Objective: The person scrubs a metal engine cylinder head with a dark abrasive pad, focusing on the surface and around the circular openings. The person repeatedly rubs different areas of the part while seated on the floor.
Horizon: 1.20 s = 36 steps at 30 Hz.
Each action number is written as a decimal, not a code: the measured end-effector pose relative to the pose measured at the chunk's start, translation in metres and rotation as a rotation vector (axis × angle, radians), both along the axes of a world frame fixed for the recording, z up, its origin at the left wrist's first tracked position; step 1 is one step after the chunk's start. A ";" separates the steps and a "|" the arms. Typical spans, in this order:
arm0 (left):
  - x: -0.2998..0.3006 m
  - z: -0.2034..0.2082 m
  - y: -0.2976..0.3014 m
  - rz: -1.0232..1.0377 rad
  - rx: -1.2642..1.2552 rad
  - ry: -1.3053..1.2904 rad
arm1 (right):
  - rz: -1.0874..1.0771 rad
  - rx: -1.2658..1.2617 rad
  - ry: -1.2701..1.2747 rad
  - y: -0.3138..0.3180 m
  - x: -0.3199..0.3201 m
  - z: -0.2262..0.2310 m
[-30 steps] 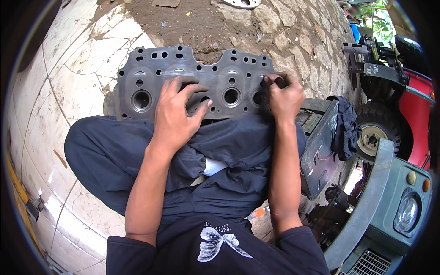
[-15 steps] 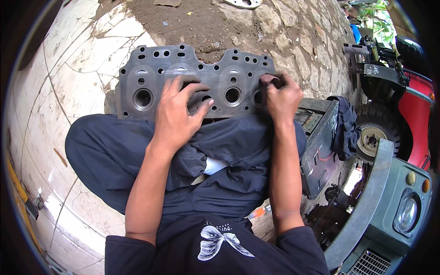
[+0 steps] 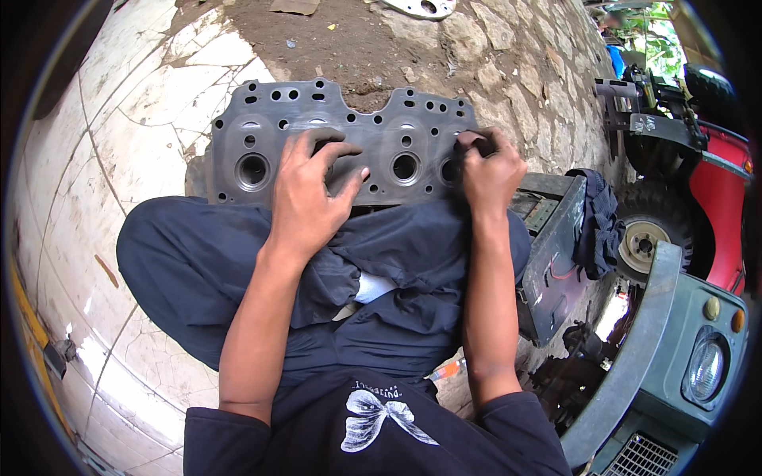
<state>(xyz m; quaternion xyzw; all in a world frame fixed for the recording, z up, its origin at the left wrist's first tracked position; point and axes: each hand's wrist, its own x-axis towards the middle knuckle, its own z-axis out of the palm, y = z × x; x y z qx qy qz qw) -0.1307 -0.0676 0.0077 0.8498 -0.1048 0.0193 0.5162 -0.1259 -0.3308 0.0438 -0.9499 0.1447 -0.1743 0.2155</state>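
A grey metal engine cylinder head (image 3: 341, 135) stands in front of my crossed legs, its flat machined face with round valve ports and bolt holes toward me. Over its middle lies my left hand (image 3: 309, 186), fingers spread and slightly bent, covering one of the ports. My right hand (image 3: 492, 170) is at the right end of the face, beside the rightmost port. Its fingers are curled in, and a dark bit shows at the fingertips, too small and shadowed to name.
To my right stands a dark metal box (image 3: 556, 258) with a dark cloth (image 3: 595, 222) draped over it. Beyond are a tyre (image 3: 647, 230) and a green vehicle front (image 3: 690, 349). A flat metal part (image 3: 421, 8) lies on the ground ahead. Cracked pale tiles (image 3: 87, 238) are on the left.
The view has shifted slightly. Both hands keep nearly the same places on the cylinder head, the right one moving only a little.
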 end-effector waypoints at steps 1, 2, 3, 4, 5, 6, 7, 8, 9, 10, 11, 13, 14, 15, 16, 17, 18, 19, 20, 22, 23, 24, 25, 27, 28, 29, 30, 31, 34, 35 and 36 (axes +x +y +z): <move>0.001 -0.002 -0.001 0.001 0.000 -0.017 | 0.048 -0.055 -0.018 0.004 -0.001 -0.001; 0.001 -0.003 -0.002 -0.001 -0.003 -0.034 | -0.001 0.048 0.000 0.007 0.000 0.004; 0.000 -0.002 -0.001 -0.003 -0.007 -0.028 | -0.010 0.032 -0.007 0.004 0.000 0.003; 0.000 -0.001 0.000 -0.005 -0.011 -0.021 | -0.019 0.016 -0.015 0.000 0.000 0.000; 0.000 -0.001 0.000 -0.006 -0.015 -0.016 | -0.027 -0.001 -0.023 -0.002 0.001 0.000; 0.000 -0.001 -0.001 -0.004 -0.018 -0.012 | 0.010 0.010 -0.009 0.000 -0.002 -0.002; 0.001 -0.001 -0.002 -0.002 -0.020 -0.009 | -0.046 0.011 0.011 -0.001 -0.002 -0.001; 0.002 -0.001 -0.002 0.000 -0.024 -0.006 | -0.102 0.011 0.031 -0.004 -0.001 0.001; 0.001 0.000 -0.002 0.006 -0.022 -0.001 | -0.159 0.011 0.050 -0.008 0.000 0.003; 0.000 0.001 -0.001 0.012 -0.020 0.004 | -0.252 0.068 0.104 -0.021 -0.003 -0.003; 0.000 0.002 -0.001 0.013 -0.022 0.008 | -0.247 0.263 0.025 -0.033 -0.008 -0.007; 0.001 0.002 -0.002 0.013 -0.004 -0.019 | -0.223 0.654 -0.129 -0.049 -0.017 -0.016; 0.001 0.001 -0.002 0.013 0.007 -0.028 | -0.216 0.654 -0.119 -0.043 -0.020 -0.008; 0.001 0.001 -0.001 0.012 0.018 -0.025 | -0.208 0.679 -0.103 -0.040 -0.019 -0.009; 0.001 0.001 -0.001 0.011 0.029 -0.022 | -0.200 0.705 -0.087 -0.039 -0.016 -0.012; 0.002 0.002 -0.001 0.009 0.038 -0.024 | -0.192 0.729 -0.076 -0.038 -0.013 -0.013; 0.002 0.001 -0.001 0.009 0.053 -0.042 | -0.194 0.578 -0.062 -0.040 -0.010 -0.017; 0.001 0.001 -0.002 0.007 0.028 -0.025 | -0.183 0.490 -0.047 -0.041 -0.011 -0.017; 0.001 0.000 -0.002 0.009 0.008 -0.007 | -0.168 0.407 -0.029 -0.037 -0.008 -0.015; 0.001 0.001 -0.002 0.012 -0.010 0.019 | -0.189 0.346 0.036 -0.028 -0.004 -0.009; 0.001 0.003 -0.002 0.010 -0.009 0.029 | -0.192 0.333 0.057 -0.027 -0.004 -0.010; 0.001 0.004 -0.003 0.008 -0.008 0.040 | -0.195 0.320 0.078 -0.028 -0.005 -0.011; 0.001 0.004 -0.002 0.005 0.018 0.027 | -0.198 0.307 0.099 -0.028 -0.005 -0.012; 0.001 0.003 -0.001 -0.007 0.059 0.004 | -0.210 0.222 0.102 -0.021 -0.003 -0.010; 0.001 0.003 -0.001 -0.009 0.063 -0.003 | -0.215 0.180 0.103 -0.017 -0.001 -0.008; 0.001 0.004 -0.001 -0.009 0.067 -0.012 | -0.198 0.144 0.093 -0.014 0.000 -0.005; 0.002 0.004 -0.001 -0.010 0.071 -0.021 | -0.181 0.109 0.083 -0.011 0.002 -0.002; 0.002 0.003 -0.001 -0.015 0.071 -0.023 | -0.164 0.074 0.073 -0.010 0.002 -0.001; 0.001 0.002 0.000 -0.016 0.068 -0.020 | -0.198 0.006 0.051 -0.001 0.003 0.005; 0.002 0.003 0.000 -0.011 0.057 -0.013 | -0.224 -0.020 0.051 0.002 0.004 0.009; 0.002 0.004 0.000 -0.006 0.047 -0.007 | -0.251 0.009 0.020 -0.004 0.003 0.006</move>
